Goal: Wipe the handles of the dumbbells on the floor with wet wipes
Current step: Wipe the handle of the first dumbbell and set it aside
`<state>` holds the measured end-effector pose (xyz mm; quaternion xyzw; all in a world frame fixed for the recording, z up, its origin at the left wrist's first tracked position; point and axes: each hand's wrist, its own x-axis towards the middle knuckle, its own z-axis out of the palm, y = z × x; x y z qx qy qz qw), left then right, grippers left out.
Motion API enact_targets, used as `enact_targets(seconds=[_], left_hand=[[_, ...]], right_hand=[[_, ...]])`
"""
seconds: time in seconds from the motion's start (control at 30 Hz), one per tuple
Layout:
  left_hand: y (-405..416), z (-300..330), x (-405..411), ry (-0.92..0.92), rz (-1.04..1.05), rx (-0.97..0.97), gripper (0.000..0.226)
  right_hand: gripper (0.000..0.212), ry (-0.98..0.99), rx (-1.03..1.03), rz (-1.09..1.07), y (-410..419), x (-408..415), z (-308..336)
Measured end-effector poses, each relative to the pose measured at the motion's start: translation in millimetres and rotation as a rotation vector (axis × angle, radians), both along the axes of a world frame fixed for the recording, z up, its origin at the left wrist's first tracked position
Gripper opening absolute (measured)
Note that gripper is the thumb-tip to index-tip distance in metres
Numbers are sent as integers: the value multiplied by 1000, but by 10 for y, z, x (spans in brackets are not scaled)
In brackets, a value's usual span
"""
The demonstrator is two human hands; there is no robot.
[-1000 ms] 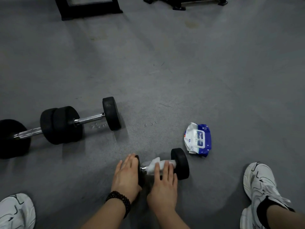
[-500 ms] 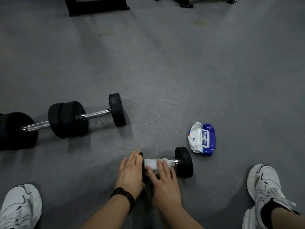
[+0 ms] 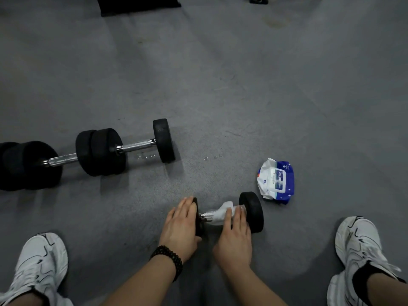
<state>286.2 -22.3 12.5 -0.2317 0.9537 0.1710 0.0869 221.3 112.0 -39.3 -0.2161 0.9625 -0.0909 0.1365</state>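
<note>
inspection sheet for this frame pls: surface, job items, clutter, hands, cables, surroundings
Surface: grey floor, scuffed.
Job's things: small dumbbell with white wipe on its handle; two larger dumbbells at left; wipes pack beside the small one.
Clutter: small shiny bits on floor.
Hands: left hand braces the end plate; right hand presses the wipe.
Cables: nothing seen.
Surroundings: white shoes, dark equipment base at top.

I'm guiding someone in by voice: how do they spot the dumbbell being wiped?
On the grey floor, look between the two white shoes, where both hands meet. The small dumbbell there lies left of the blue-and-white wipes pack. Unlike the larger dumbbells further left, its handle carries a white wipe.
</note>
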Motion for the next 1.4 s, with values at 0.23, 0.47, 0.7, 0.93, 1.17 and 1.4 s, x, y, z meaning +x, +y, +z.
enact_targets(seconds=[0.23,0.47,0.7,0.93,1.17,1.4], left_hand=[[70,81,129,132,64,59,66],[131,40,216,-61,24,64,105],[163,2,267,-103,-4,19,107],[172,8,284,-120,0,13,107],[216,0,285,-104,39,35,106],[210,0,268,-95,40,32,107]], right_hand=[[98,-22,54,53,112,151,12],[93,-167,44,388,67,205,200],[95,-123,38,181,177,252,97],[96,-133,72,279,277,258,109],[89,-128,38,336,212,334,153],[88,-138,31,324,222,300,141]])
